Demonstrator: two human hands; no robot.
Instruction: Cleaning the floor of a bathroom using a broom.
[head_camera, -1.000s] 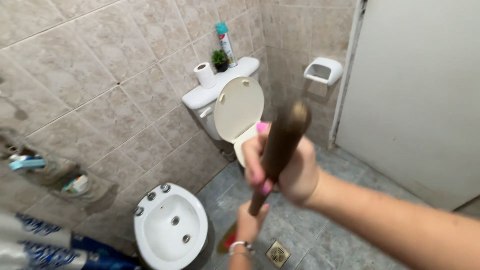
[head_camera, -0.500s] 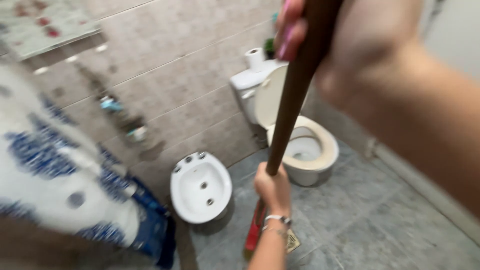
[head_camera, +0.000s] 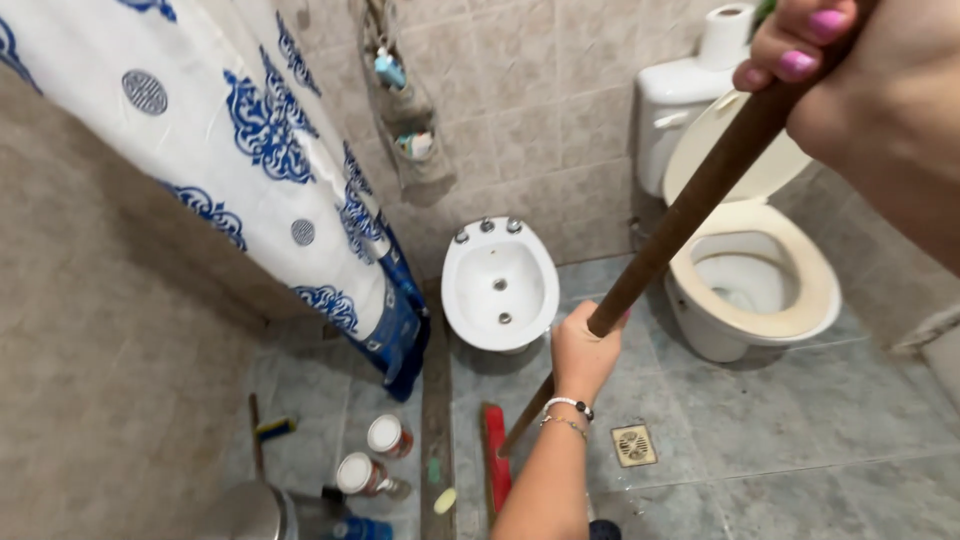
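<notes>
I hold a long brown wooden broom handle (head_camera: 690, 215) with both hands. My right hand (head_camera: 850, 75), with pink nails, grips the top of the handle at the upper right. Lower down, my left hand (head_camera: 583, 350), with bracelets on the wrist, is closed around the handle's middle. The red broom head (head_camera: 493, 462) rests on the grey tiled floor next to a low threshold strip (head_camera: 437, 430) at the shower's edge.
A white bidet (head_camera: 500, 283) stands against the tiled wall, and a toilet (head_camera: 755, 270) with its lid up is to its right. A blue-and-white shower curtain (head_camera: 250, 150) hangs at left. Jars (head_camera: 385, 437) lie on the shower floor. A floor drain (head_camera: 633, 445) is near my arm.
The view has swung left and down, bringing the shower curtain and shower floor into sight. The broom head has moved left to the threshold strip. Both hands keep their grip.
</notes>
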